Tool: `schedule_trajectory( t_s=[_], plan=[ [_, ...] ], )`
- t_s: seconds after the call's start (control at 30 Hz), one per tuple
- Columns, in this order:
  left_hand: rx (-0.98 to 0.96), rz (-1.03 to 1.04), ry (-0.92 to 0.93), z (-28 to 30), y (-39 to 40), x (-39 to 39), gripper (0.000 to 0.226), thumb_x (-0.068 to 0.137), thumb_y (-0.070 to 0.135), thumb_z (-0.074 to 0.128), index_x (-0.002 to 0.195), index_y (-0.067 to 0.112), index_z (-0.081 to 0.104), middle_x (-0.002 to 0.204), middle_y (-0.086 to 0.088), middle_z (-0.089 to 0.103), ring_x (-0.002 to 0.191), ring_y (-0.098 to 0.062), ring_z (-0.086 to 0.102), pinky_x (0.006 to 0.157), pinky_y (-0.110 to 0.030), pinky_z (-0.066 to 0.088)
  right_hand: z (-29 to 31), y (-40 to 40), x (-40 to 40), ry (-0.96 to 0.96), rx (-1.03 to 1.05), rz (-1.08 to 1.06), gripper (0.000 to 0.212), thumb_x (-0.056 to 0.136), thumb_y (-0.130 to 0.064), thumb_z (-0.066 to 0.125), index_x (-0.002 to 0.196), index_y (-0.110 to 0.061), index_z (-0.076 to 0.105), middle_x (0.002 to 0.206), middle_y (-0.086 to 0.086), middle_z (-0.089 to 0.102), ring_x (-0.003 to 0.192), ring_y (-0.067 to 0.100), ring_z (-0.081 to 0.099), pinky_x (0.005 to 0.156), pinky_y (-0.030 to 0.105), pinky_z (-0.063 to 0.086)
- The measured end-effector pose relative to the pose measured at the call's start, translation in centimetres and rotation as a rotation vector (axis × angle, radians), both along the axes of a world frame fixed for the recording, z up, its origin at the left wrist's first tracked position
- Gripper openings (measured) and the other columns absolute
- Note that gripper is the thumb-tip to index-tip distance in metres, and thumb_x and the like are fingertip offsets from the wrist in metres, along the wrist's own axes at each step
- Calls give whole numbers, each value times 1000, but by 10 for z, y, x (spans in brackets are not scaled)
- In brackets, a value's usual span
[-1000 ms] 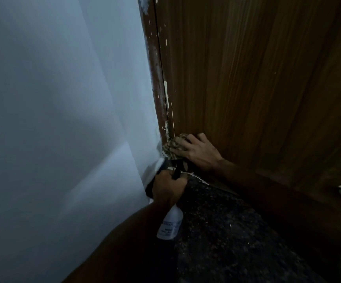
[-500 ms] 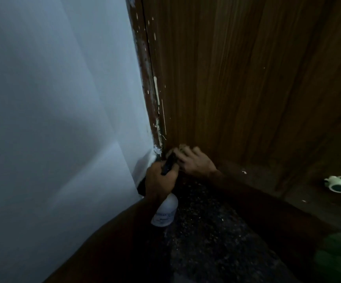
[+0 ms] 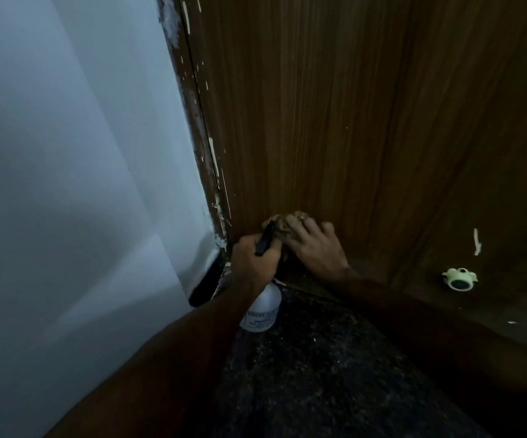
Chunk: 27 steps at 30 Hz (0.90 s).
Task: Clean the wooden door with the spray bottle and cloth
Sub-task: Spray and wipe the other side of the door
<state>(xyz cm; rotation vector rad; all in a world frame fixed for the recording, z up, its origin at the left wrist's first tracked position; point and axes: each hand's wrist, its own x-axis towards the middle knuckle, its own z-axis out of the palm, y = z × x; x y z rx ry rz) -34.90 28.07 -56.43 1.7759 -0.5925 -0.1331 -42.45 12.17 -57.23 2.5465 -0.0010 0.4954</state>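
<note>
The dark wooden door [image 3: 335, 115] fills the upper right, with white paint flecks along its left edge. My left hand [image 3: 252, 263] grips the black trigger head of a white spray bottle [image 3: 261, 309], whose body hangs below my fist near the door's bottom corner. My right hand [image 3: 316, 248] presses a crumpled patterned cloth [image 3: 282, 224] flat against the door just above the floor. The two hands touch side by side. Most of the cloth is hidden under my fingers.
A pale blue-white wall [image 3: 76, 184] runs along the left, meeting the brown door frame [image 3: 197, 128]. A dark speckled floor [image 3: 335, 374] lies below. A pale round door stopper [image 3: 458, 279] sits low on the right.
My right hand with the cloth has shifted slightly right along the door's bottom edge. My left hand with the bottle stays beside it. The view has tilted, bringing the door stopper further into view.
</note>
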Motion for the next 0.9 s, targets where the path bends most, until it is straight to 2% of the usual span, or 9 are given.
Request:
schedule_trajectory(
  t_s=[0.1, 0.2, 0.27, 0.33, 0.4, 0.47, 0.57, 0.7, 0.9],
  plan=[
    [39, -39, -54, 5, -1, -6, 44, 85, 50, 63, 68, 9, 61, 58, -16, 61, 53, -38, 61, 53, -51, 51, -9, -12, -11, -26, -205, 72, 38, 90, -28, 62, 126, -22, 72, 142, 9, 58, 121, 33, 51, 83, 45, 38],
    [122, -60, -76, 2, -3, -9, 40, 91, 32, 67, 64, 4, 59, 58, -17, 60, 56, -39, 62, 55, -51, 51, -27, -19, -27, 380, -392, 179, 23, 91, -35, 64, 108, -31, 79, 134, -2, 61, 119, 26, 55, 93, 41, 34],
    [168, -91, -122, 3, -9, -15, 40, 94, 22, 70, 59, 9, 57, 52, -7, 58, 50, -28, 59, 52, -42, 48, -15, -22, -29, 305, -331, 171, 17, 88, -34, 68, 97, -29, 81, 124, -2, 66, 113, 25, 59, 90, 41, 29],
    [167, -133, -164, 4, -12, -19, 44, 96, 19, 72, 56, 18, 54, 50, 1, 57, 49, -18, 56, 52, -33, 42, 3, -26, -30, 105, -186, 136, 26, 88, -32, 70, 110, -22, 78, 132, 6, 64, 116, 31, 56, 84, 43, 30],
    [173, -155, -158, 5, -15, -21, 41, 97, 20, 72, 59, 12, 59, 55, -6, 62, 54, -26, 61, 54, -40, 45, 7, -32, -43, -50, -66, 58, 34, 96, -32, 56, 125, -24, 71, 142, 9, 60, 115, 33, 49, 81, 43, 31],
    [167, -192, -142, 8, -20, -26, 41, 94, 27, 71, 62, 3, 61, 58, -15, 63, 56, -36, 63, 56, -47, 50, -4, -42, -62, -38, -75, 108, 40, 98, -30, 43, 126, -25, 71, 140, 8, 60, 113, 32, 48, 81, 43, 31],
    [207, -296, -165, 12, -26, -39, 41, 86, 37, 67, 61, 6, 57, 59, -16, 62, 55, -37, 61, 55, -49, 49, -21, -52, -90, 37, -83, 150, 44, 100, -32, 38, 121, -20, 74, 133, 7, 64, 111, 30, 52, 82, 42, 32],
    [286, -397, -251, 15, -32, -48, 44, 88, 40, 68, 54, 20, 49, 52, 2, 53, 50, -19, 50, 52, -40, 39, 0, -60, -110, -93, -12, 112, 39, 102, -30, 40, 131, -26, 67, 137, 16, 58, 98, 32, 53, 78, 43, 33],
    [433, -437, -364, 16, -47, -59, 43, 88, 43, 74, 56, 24, 52, 58, 9, 55, 58, -19, 57, 57, -28, 35, 19, -60, -128, -196, 84, 38, 41, 99, -35, 40, 138, -28, 50, 141, 18, 53, 89, 31, 53, 74, 43, 41]
  ],
)
